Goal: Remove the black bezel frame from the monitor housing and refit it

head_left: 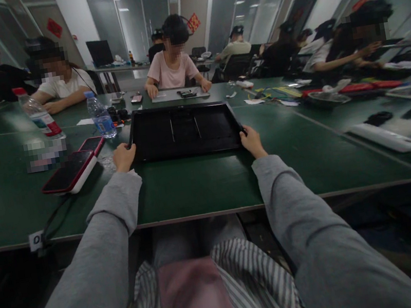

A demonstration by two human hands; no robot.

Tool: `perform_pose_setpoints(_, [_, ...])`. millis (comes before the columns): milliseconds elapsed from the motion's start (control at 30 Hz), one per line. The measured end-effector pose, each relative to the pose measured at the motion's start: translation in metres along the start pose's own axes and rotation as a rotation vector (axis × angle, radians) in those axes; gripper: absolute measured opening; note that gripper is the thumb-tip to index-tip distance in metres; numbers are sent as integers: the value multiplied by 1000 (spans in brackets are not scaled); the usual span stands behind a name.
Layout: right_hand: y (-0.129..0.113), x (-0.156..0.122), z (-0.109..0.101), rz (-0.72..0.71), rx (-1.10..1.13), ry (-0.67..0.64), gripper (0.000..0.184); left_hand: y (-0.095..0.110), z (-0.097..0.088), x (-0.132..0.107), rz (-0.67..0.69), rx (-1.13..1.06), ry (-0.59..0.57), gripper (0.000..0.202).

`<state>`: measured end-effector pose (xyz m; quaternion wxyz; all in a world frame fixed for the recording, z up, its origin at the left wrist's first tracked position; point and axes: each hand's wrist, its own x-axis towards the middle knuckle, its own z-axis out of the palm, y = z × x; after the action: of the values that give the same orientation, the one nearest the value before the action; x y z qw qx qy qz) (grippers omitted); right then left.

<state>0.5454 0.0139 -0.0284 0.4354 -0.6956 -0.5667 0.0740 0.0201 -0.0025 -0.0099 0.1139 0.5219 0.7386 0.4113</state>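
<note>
A shallow black rectangular panel (152, 136) with a raised rim lies on or just above the green table in front of me. Inside it are two thin light-coloured strips and a darker central area. My left hand (125, 157) grips its left edge, fingers curled round the rim. At the opposite short edge, my right hand (252, 141) holds the panel in the same way. Whether the near edge touches the table I cannot tell.
Left of the panel stand a small water bottle (101, 116), a larger red-capped bottle (41, 117) and red-edged phones (70, 171). A white elongated device (386, 137) lies on the green table (198, 186) at right, near cables (277, 93). Across sits a person (176, 67) with a board.
</note>
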Motion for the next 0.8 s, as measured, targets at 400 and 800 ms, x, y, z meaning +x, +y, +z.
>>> perform_pose_setpoints(400, [-61, -38, 23, -267, -339, 111, 57, 46, 11, -48, 475, 15, 65, 54])
perform_pose_setpoints(800, [-75, -47, 38, -320, -400, -32, 57, 50, 18, -52, 489, 157, -69, 50])
